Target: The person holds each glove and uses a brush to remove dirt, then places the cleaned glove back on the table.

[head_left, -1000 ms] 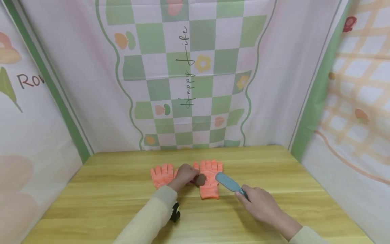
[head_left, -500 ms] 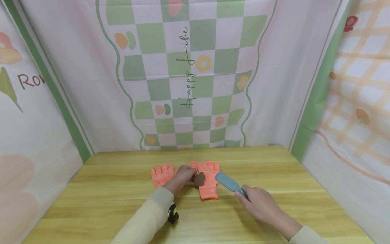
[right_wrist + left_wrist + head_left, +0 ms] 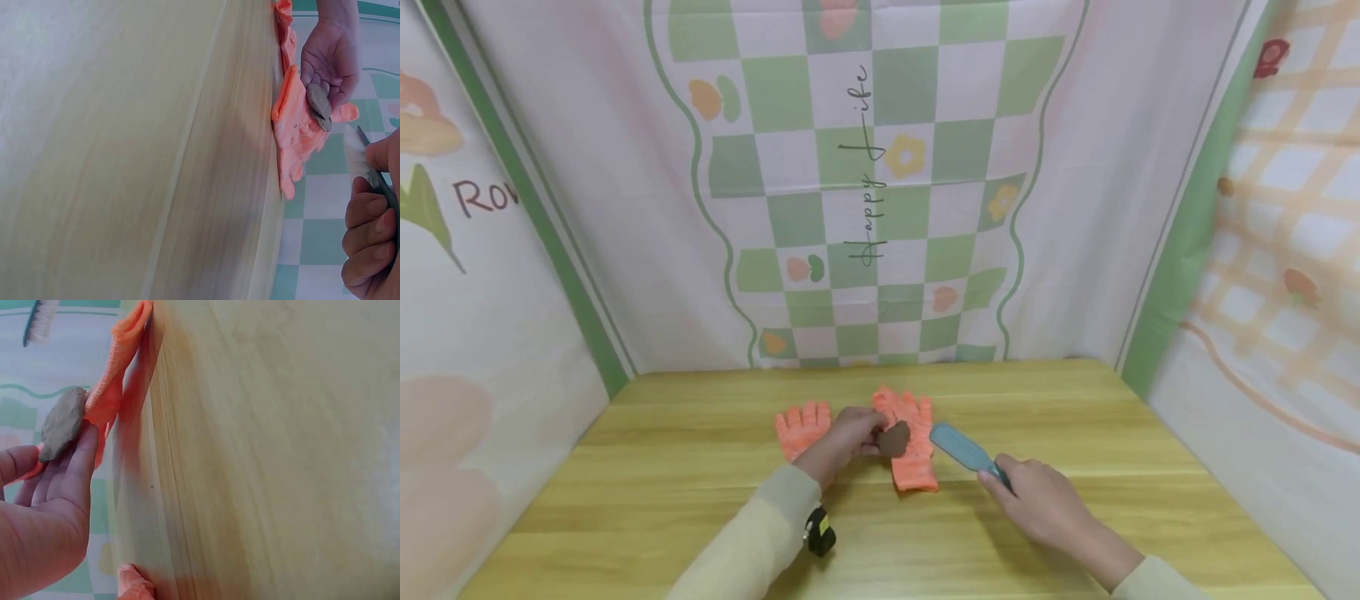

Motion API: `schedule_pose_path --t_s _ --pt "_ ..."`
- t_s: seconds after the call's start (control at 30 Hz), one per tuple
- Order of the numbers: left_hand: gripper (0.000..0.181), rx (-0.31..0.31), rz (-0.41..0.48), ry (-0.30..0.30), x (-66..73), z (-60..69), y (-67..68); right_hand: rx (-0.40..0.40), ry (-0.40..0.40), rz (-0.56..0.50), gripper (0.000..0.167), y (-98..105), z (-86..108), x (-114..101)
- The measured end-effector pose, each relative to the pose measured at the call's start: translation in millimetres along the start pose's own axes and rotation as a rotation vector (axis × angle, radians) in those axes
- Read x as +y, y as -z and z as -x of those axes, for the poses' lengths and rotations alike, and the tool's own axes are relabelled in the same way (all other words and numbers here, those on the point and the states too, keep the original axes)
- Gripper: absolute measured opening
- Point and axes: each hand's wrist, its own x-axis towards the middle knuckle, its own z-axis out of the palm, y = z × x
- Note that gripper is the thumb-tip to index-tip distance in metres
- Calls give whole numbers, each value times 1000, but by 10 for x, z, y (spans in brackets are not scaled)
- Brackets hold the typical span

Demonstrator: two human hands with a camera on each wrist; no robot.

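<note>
Fabric printed with green and white checks point(image 3: 902, 83) stands upright behind a yellow wood-grain desk point(image 3: 962, 542). Over the desk's middle is a bright orange knitted glove point(image 3: 915, 473), its cuff toward the person; whether all of it touches the desk is hard to tell. Left of that glove, partly hidden, a second orange knitted glove point(image 3: 802, 427) lies flat. Right of it, the right hand point(image 3: 1045, 496) grips a flat blue-grey brush with white bristles point(image 3: 964, 448), bristles downward, head just beside the glove. The left hand point(image 3: 848, 432), at the glove's left edge, pinches a lumpy brown-grey stone-like piece point(image 3: 894, 439) against the knit.
</note>
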Motion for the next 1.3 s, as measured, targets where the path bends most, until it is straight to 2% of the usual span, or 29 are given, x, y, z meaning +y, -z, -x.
schedule_pose_path --t_s 0.17,0.53,0.7,0.93,1.3 --pt "17 -48 29 -36 -1 50 26 2 3 0 32 -3 3 -9" --pt "16 -134 156 -74 24 110 33 49 45 -16 31 1 -2 -38" --pt "18 -142 155 -87 64 195 44 61 69 -34 32 4 -12 -68" --pt "19 -137 150 -75 97 289 80 55 94 -54 32 6 -33 -134" --pt "26 -141 197 -101 110 387 121 68 149 -97 31 -16 -41 -228"
